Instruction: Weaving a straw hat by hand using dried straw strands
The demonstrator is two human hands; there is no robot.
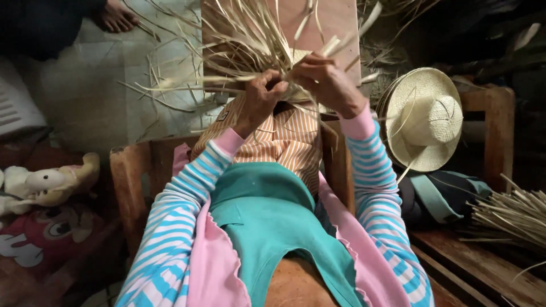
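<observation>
My left hand [260, 94] and right hand [325, 82] are raised side by side in front of me, knuckles up toward the camera, nearly touching at the fingertips. Both are clamped on the straw weaving [250, 42]: the left fist is curled tight, fingers folded under and pinching a few pale strips, while the right hand arches over from the other side with its fingers bent down into the same knot of strands. Both wrists are cocked upward, forearms in blue-and-white striped sleeves [372, 182] running up from my lap and converging at the work, elbows spread wide.

The weaving sits directly above my knees, held in the air between the two hands, with loose straw ends fanning out up and to the left over the pale floor [85, 96]. Below it lies my orange striped garment [287, 142] and teal apron [267, 210].

To my right a finished straw hat [424, 116] leans upright against a wooden chair [497, 119], and a bundle of straw [512, 219] rests lower right. A plush toy [48, 185] lies at my left. Someone else's bare foot [115, 17] shows at the upper left.
</observation>
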